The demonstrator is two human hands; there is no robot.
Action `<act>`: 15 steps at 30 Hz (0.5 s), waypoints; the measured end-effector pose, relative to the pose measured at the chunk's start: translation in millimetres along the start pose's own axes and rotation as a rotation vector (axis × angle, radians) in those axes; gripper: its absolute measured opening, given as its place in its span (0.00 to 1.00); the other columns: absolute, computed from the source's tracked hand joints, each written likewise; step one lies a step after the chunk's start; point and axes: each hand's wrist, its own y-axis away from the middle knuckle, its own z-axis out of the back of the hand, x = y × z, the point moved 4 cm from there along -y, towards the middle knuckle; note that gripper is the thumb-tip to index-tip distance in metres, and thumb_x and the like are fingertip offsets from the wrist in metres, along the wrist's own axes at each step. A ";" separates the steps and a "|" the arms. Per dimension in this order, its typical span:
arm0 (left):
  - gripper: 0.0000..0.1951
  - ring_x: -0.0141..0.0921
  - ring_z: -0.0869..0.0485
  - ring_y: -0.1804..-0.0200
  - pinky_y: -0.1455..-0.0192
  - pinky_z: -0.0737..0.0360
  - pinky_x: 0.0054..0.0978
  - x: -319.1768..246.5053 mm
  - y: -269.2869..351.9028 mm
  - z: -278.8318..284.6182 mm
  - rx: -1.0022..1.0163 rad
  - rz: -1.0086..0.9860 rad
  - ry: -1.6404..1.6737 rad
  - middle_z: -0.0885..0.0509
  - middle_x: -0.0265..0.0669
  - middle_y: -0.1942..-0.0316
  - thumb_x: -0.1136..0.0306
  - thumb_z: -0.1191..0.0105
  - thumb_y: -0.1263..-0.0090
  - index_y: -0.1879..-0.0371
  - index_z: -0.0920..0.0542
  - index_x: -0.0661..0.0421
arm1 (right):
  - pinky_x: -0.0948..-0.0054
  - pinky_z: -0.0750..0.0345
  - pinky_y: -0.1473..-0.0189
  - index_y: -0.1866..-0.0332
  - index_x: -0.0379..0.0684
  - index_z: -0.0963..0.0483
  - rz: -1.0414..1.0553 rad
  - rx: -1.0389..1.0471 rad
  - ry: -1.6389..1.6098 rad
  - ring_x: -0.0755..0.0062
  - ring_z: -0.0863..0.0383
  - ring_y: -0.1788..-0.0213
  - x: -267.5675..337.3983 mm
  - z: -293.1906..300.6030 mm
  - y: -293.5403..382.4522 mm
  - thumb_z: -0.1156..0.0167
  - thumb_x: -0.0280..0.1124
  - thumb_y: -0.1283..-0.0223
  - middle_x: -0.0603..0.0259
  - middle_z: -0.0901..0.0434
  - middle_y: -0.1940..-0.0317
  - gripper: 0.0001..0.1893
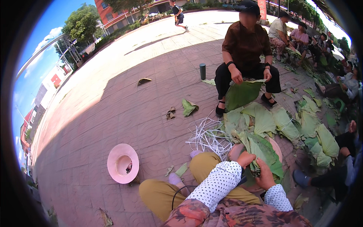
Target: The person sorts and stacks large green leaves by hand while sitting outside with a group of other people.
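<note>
Both hands are in front of my lap. My left hand [246, 159] grips the near edge of a bundle of folded lotus leaves [259, 150]. Just to the right, my right hand [266, 174] holds the same bundle from its side, thumb on top. The leaves are pale on one face and dark green on the other, and their far end fans out away from me. Underneath is a round pink object [276, 149], mostly covered, whose kind I cannot tell. A tangle of white plastic strips [210, 136] lies on the paving just beyond my knee.
Stacked lotus leaves [261, 119] spread ahead and right. Facing me, a seated person [246, 48] holds a large leaf [244, 93]. An upturned pink hat [123, 163] lies left, small items inside. A dark green cylinder [202, 71] stands farther off. Another person's shoe [301, 178] is close right.
</note>
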 end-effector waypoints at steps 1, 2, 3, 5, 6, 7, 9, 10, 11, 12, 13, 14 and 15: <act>0.19 0.34 0.18 0.74 0.73 0.25 0.34 3.6 -1.9 -0.1 0.001 0.038 -0.027 0.16 0.43 0.72 0.63 0.41 0.43 0.62 0.17 0.70 | 0.55 0.35 0.28 0.30 0.41 0.38 0.004 -0.001 0.012 0.44 0.33 0.29 -0.1 -1.1 0.0 0.40 0.13 0.61 0.45 0.33 0.31 0.43; 0.18 0.34 0.18 0.72 0.70 0.24 0.33 6.1 -4.1 -1.8 0.036 0.067 -0.095 0.15 0.45 0.71 0.65 0.41 0.44 0.65 0.17 0.71 | 0.55 0.35 0.28 0.30 0.41 0.38 -0.003 -0.019 0.027 0.43 0.33 0.29 -0.4 -1.0 1.1 0.39 0.13 0.61 0.45 0.33 0.31 0.43; 0.18 0.34 0.18 0.72 0.70 0.24 0.33 8.6 -5.2 -1.2 0.042 0.087 -0.104 0.15 0.45 0.71 0.65 0.41 0.44 0.65 0.17 0.71 | 0.55 0.35 0.28 0.30 0.41 0.38 0.003 -0.014 0.020 0.43 0.33 0.29 -0.4 -2.5 1.4 0.39 0.13 0.61 0.45 0.33 0.31 0.43; 0.17 0.35 0.18 0.73 0.71 0.25 0.34 6.4 -7.4 -1.9 -0.004 0.020 -0.088 0.15 0.46 0.71 0.65 0.41 0.44 0.68 0.17 0.72 | 0.55 0.35 0.28 0.29 0.41 0.39 0.023 -0.042 0.010 0.42 0.33 0.29 -0.5 -3.4 1.6 0.38 0.14 0.60 0.45 0.33 0.31 0.43; 0.17 0.36 0.18 0.72 0.72 0.25 0.35 8.0 -6.6 -0.9 -0.010 0.054 -0.093 0.15 0.46 0.71 0.65 0.42 0.44 0.66 0.17 0.72 | 0.55 0.35 0.28 0.29 0.41 0.39 0.018 -0.035 0.002 0.42 0.33 0.29 -1.3 -4.4 1.8 0.38 0.14 0.60 0.45 0.33 0.31 0.43; 0.17 0.36 0.18 0.72 0.72 0.25 0.35 6.8 -5.7 -0.3 -0.007 0.037 -0.081 0.15 0.46 0.71 0.65 0.42 0.44 0.66 0.17 0.72 | 0.55 0.35 0.28 0.29 0.41 0.39 0.018 -0.037 -0.001 0.42 0.33 0.29 -2.1 -5.0 1.7 0.38 0.14 0.60 0.45 0.33 0.30 0.43; 0.18 0.36 0.18 0.71 0.70 0.24 0.34 4.2 -2.9 -2.9 0.029 0.037 0.012 0.15 0.46 0.70 0.65 0.42 0.44 0.64 0.17 0.71 | 0.54 0.35 0.28 0.29 0.41 0.39 0.023 -0.035 -0.008 0.41 0.33 0.30 -3.5 -6.0 2.1 0.37 0.14 0.59 0.45 0.33 0.30 0.43; 0.19 0.37 0.17 0.69 0.68 0.22 0.34 5.0 -1.4 2.0 0.034 0.104 -0.041 0.14 0.46 0.68 0.66 0.42 0.44 0.61 0.17 0.72 | 0.54 0.35 0.28 0.29 0.41 0.39 0.021 -0.038 0.011 0.41 0.33 0.30 -4.5 -6.3 2.2 0.38 0.15 0.59 0.45 0.33 0.30 0.43; 0.19 0.37 0.17 0.69 0.68 0.22 0.34 3.4 0.7 3.5 0.027 0.105 -0.047 0.14 0.46 0.68 0.66 0.42 0.44 0.61 0.17 0.72 | 0.54 0.35 0.28 0.29 0.40 0.39 0.047 -0.054 0.025 0.42 0.33 0.30 -4.1 -6.0 2.8 0.38 0.15 0.58 0.45 0.33 0.30 0.42; 0.19 0.38 0.16 0.68 0.67 0.22 0.34 -0.1 1.8 2.3 0.036 0.070 -0.027 0.14 0.46 0.67 0.66 0.42 0.44 0.60 0.17 0.72 | 0.54 0.35 0.28 0.29 0.40 0.39 0.032 -0.033 0.023 0.42 0.33 0.30 -5.2 -7.3 3.1 0.38 0.15 0.58 0.45 0.33 0.30 0.42; 0.20 0.38 0.16 0.67 0.66 0.21 0.34 -3.1 3.6 1.4 0.045 0.035 -0.008 0.14 0.46 0.67 0.66 0.42 0.44 0.59 0.17 0.72 | 0.54 0.35 0.28 0.28 0.40 0.40 0.034 -0.037 0.032 0.41 0.33 0.30 -5.3 -7.3 3.8 0.38 0.15 0.58 0.44 0.33 0.30 0.43; 0.20 0.38 0.16 0.67 0.65 0.21 0.34 -5.2 4.1 -1.5 0.057 0.044 -0.055 0.14 0.47 0.66 0.66 0.41 0.45 0.59 0.17 0.72 | 0.54 0.36 0.28 0.27 0.40 0.41 0.036 -0.038 0.048 0.41 0.33 0.30 -4.9 -7.3 5.0 0.38 0.15 0.58 0.44 0.33 0.30 0.44; 0.20 0.38 0.16 0.67 0.65 0.21 0.34 -7.0 5.5 -1.1 0.047 0.029 -0.042 0.14 0.47 0.66 0.66 0.41 0.45 0.59 0.17 0.72 | 0.54 0.36 0.28 0.27 0.40 0.41 0.043 -0.035 0.036 0.41 0.33 0.30 -4.1 -7.3 5.5 0.38 0.15 0.58 0.44 0.33 0.30 0.44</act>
